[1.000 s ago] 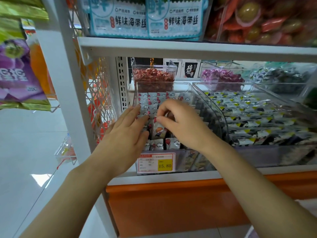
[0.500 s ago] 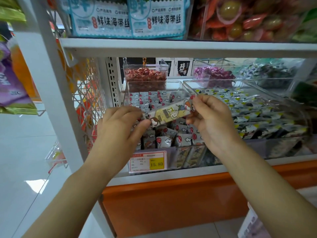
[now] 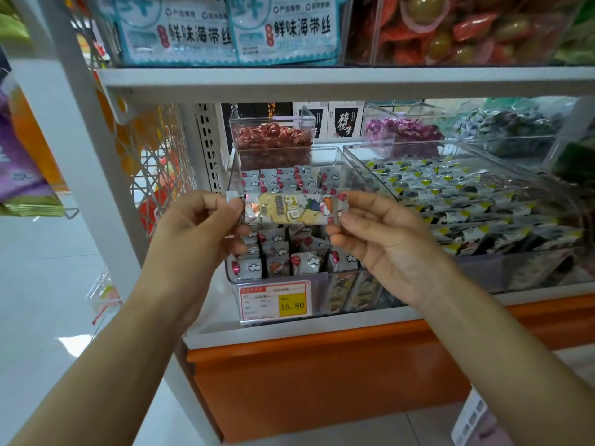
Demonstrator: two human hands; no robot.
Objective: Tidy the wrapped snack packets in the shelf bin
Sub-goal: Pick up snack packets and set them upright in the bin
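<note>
In front of the middle shelf, a long snack packet (image 3: 293, 209) was held level in the air by both hands, just above and ahead of the clear shelf bin (image 3: 323, 154). The left hand (image 3: 199, 226) had its grip clamped on the packet's left crimped end, thumb and curled fingers pinching the wrapper. The right hand (image 3: 386, 243) had its grip closed on the right end in the same way, with the remaining fingers curled loosely beneath. The packet's printed face, pale yellow with cartoon figures, was turned toward the camera.

Below and behind it, the bin held rows of matching wrapped packets (image 3: 277, 255), most standing on end. A price tag (image 3: 275, 300) reading 15.80 was fixed at the bin's front. Just to the right sat a wider clear bin (image 3: 360, 156) filled with black-and-yellow packets (image 3: 467, 201). Behind, a small clear box (image 3: 272, 159) held red sweets.
</note>
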